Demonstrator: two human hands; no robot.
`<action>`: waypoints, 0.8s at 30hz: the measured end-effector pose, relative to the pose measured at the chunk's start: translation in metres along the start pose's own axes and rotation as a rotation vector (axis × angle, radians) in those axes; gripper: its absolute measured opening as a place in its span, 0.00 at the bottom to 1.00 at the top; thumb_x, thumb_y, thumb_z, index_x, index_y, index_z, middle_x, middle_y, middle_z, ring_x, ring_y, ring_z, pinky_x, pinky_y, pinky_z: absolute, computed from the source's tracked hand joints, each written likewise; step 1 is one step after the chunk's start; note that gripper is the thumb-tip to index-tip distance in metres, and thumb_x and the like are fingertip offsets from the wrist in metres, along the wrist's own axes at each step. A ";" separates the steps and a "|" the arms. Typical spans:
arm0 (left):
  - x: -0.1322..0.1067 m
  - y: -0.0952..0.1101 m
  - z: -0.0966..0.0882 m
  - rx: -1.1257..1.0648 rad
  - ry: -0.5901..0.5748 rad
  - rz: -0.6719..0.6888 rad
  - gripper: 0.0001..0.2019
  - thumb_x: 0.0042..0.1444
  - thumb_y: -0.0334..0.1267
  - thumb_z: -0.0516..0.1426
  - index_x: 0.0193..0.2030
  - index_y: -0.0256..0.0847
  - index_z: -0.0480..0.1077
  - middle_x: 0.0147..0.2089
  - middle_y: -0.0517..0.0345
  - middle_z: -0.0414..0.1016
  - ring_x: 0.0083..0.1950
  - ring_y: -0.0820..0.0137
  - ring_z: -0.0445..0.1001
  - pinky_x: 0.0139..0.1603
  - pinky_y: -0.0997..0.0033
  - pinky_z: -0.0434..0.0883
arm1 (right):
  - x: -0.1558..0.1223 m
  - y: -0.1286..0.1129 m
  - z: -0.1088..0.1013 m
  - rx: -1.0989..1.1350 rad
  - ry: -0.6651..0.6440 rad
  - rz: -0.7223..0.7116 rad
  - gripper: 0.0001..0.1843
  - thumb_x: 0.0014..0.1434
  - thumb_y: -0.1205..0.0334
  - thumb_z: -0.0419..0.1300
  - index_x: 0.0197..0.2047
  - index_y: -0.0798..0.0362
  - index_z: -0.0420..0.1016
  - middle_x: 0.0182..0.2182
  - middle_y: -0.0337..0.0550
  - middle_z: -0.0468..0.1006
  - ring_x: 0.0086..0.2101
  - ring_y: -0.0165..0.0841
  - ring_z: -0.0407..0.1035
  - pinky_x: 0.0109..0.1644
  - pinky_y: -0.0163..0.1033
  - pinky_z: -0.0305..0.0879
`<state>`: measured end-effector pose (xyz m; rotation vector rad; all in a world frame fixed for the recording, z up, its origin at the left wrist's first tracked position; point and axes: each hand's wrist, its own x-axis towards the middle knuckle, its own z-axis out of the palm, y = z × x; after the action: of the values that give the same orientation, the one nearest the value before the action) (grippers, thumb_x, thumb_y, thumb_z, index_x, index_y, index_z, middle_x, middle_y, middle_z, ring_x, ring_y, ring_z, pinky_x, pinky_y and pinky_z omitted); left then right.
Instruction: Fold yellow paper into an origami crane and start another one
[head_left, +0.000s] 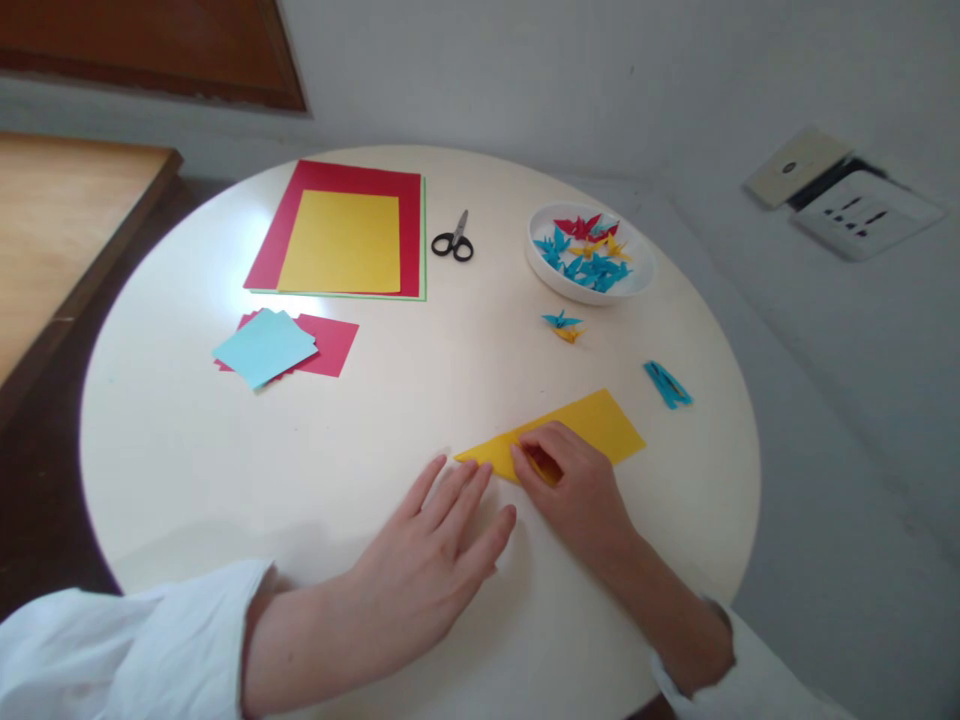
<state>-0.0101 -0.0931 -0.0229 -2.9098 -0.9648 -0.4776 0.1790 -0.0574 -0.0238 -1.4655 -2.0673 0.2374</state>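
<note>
A strip of yellow paper [600, 425] lies slanted on the round white table, its left end folded to a point. My left hand [442, 550] is open, fingers spread, with the fingertips resting on that pointed end. Closed in a pinch, my right hand [574, 485] grips the yellow paper near its middle, where a folded flap is partly hidden under the fingers. Just beyond the paper, a blue paper crane [561, 320] and a yellow paper crane [568, 335] lie together. A small flat blue piece [667, 385] with dark marks lies to the right.
A white bowl [536, 265] holds several red, yellow and blue paper cranes. Black-handled scissors [454, 243] lie left of it. Large red sheets [277, 235] with a yellow sheet [345, 245] on top are farther left. Light blue squares [264, 348] overlap pink sheets [337, 345] nearer me.
</note>
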 end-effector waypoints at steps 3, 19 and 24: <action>0.000 0.000 -0.001 0.010 0.002 -0.006 0.17 0.61 0.40 0.49 0.55 0.38 0.64 0.57 0.42 0.70 0.59 0.54 0.66 0.60 0.48 0.57 | 0.000 0.000 0.000 -0.010 0.010 -0.003 0.06 0.56 0.69 0.55 0.29 0.53 0.67 0.25 0.40 0.74 0.26 0.29 0.68 0.31 0.33 0.65; 0.002 -0.001 -0.010 0.056 -0.110 -0.044 0.17 0.63 0.42 0.48 0.55 0.42 0.65 0.58 0.47 0.69 0.59 0.55 0.65 0.59 0.47 0.53 | 0.000 -0.001 0.000 -0.038 0.016 -0.015 0.06 0.56 0.70 0.55 0.28 0.53 0.66 0.24 0.40 0.73 0.26 0.29 0.68 0.30 0.33 0.65; 0.003 -0.001 -0.013 0.059 -0.098 -0.042 0.16 0.63 0.41 0.48 0.55 0.42 0.65 0.56 0.48 0.71 0.58 0.54 0.66 0.60 0.41 0.49 | 0.000 -0.001 0.000 -0.029 0.007 -0.005 0.06 0.56 0.69 0.55 0.28 0.53 0.67 0.24 0.40 0.74 0.26 0.30 0.68 0.31 0.34 0.66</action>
<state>-0.0114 -0.0922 -0.0100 -2.8889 -1.0349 -0.3057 0.1780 -0.0577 -0.0238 -1.4762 -2.0759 0.2010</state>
